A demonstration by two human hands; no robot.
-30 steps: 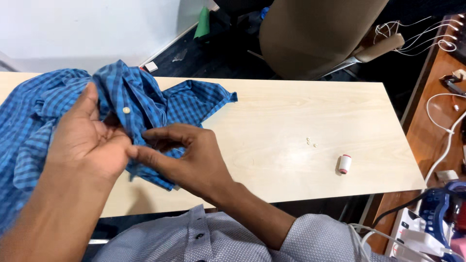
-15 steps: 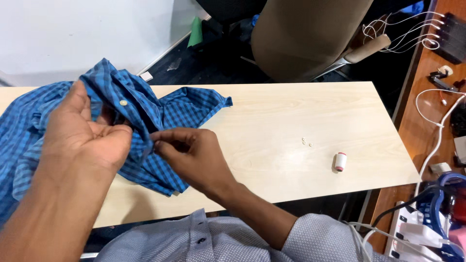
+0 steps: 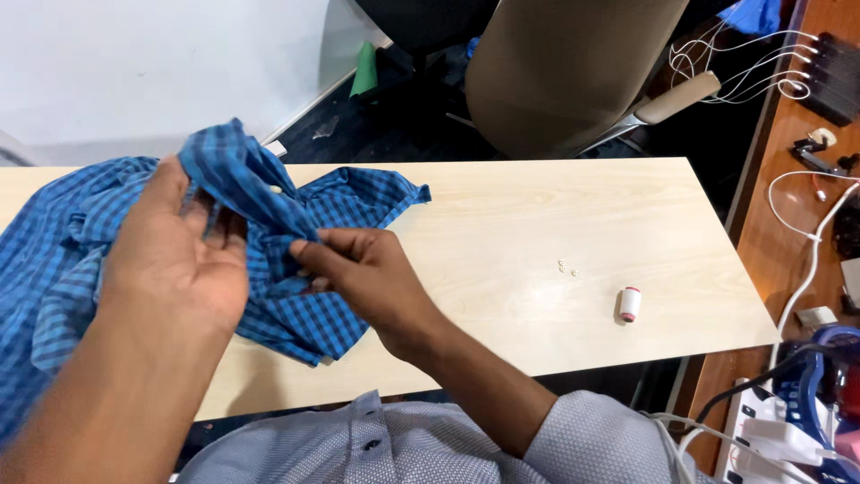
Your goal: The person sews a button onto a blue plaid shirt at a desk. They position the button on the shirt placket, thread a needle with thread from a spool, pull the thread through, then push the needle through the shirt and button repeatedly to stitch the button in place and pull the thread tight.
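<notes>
- The left hand (image 3: pixel 175 269) is raised at about 9 o'clock in the head view, palm toward the camera, its grip folded round a ridge of the blue checked shirt (image 3: pixel 296 224); the fingers go behind the cloth, apparently to prop that fold up off the surface (image 3: pixel 537 233) so it can be worked on.
- The right hand (image 3: pixel 367 273) sits just beside it toward 3 o'clock, its grip narrowed to a thumb-and-fingertip pinch on the shirt's edge. Whether something small lies inside the pinch cannot be told.
- A white button (image 3: pixel 275 190) shows on the lifted fold, at 12 o'clock from the pinch, so the placket is turned upward, facing the person.
- The rest of the shirt spreads over the surface's left end toward 9 o'clock, its weight carried by the wood.
- A small spool of thread (image 3: pixel 630 304) lies on its side at 3 o'clock, well apart, with tiny pale bits (image 3: pixel 566 266), perhaps spare buttons, near it.
</notes>
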